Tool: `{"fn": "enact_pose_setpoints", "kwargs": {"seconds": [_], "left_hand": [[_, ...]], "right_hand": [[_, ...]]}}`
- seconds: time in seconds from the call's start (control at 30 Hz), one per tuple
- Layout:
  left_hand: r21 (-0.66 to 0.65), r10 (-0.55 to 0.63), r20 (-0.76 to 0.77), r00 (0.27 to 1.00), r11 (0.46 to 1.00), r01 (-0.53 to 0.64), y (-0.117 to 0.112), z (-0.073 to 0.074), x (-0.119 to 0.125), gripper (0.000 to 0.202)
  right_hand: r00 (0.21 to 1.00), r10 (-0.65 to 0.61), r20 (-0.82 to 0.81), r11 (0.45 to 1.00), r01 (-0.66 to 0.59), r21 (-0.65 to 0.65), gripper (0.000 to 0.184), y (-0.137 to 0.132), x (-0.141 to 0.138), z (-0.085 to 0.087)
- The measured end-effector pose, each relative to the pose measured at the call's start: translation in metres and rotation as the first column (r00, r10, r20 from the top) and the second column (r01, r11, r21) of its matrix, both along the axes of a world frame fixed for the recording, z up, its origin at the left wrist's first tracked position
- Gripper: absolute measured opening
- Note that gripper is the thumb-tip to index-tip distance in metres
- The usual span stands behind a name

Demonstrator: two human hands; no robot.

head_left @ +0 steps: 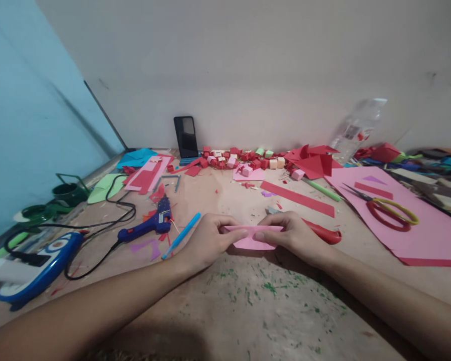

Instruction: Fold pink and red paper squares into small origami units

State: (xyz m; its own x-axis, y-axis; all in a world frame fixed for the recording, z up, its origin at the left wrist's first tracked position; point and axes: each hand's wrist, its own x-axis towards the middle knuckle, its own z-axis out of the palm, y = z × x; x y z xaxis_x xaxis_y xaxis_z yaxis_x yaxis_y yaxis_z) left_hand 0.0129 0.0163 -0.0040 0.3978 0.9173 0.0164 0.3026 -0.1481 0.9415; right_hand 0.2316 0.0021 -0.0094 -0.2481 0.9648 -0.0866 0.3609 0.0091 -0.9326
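Between my two hands is a small piece of pink paper [254, 242], held just above the table with a fold along its top edge. My left hand [214, 235] pinches its left end, thumb in front and fingers behind. At the right end, my right hand [293, 233] grips it the same way, the thumbs close together near the middle. A light blue pen [182, 234] lies beside my left hand. Partly hidden behind my right hand is a red-handled cutter [325, 233]. Green scraps [268, 287] are scattered on the table below the paper.
A blue glue gun [160, 220] with a black cord lies left. Scissors [393, 213] rest on a large pink sheet [436, 235] at right. Small paper cubes [233, 158], a phone [186, 138] and a plastic bottle [361, 128] stand along the wall. A red strip [298, 199] lies ahead.
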Motion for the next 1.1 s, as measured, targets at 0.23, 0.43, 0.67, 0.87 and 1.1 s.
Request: {"fn": "enact_pose_setpoints", "kwargs": {"seconds": [0.23,0.43,0.67,0.87,1.1], "left_hand": [[0.007,-0.049,-0.103,0.993,0.999,0.05,-0.005,0.008,0.0,0.028],[0.011,-0.036,-0.076,0.996,0.999,0.037,-0.003,0.006,0.001,0.034],[-0.017,-0.155,-0.092,0.984,0.988,0.154,-0.006,0.009,0.0,0.039],[-0.013,-0.134,-0.056,0.989,0.991,0.134,-0.004,0.008,-0.001,0.041],[-0.018,-0.102,-0.047,0.994,0.995,0.101,-0.006,0.007,0.0,0.039]], "right_hand": [[1.0,-0.003,-0.002,1.0,0.003,0.011,0.03,0.002,0.0,0.002],[0.992,-0.029,-0.122,0.999,0.026,-0.022,0.025,0.002,0.001,0.0],[0.974,-0.052,-0.221,0.998,0.042,-0.052,0.027,0.003,0.004,-0.008],[0.887,-0.004,-0.463,0.99,-0.061,-0.126,0.033,0.001,0.001,-0.007],[0.874,0.014,-0.485,0.982,-0.104,-0.158,0.035,-0.004,-0.005,-0.002]]}}
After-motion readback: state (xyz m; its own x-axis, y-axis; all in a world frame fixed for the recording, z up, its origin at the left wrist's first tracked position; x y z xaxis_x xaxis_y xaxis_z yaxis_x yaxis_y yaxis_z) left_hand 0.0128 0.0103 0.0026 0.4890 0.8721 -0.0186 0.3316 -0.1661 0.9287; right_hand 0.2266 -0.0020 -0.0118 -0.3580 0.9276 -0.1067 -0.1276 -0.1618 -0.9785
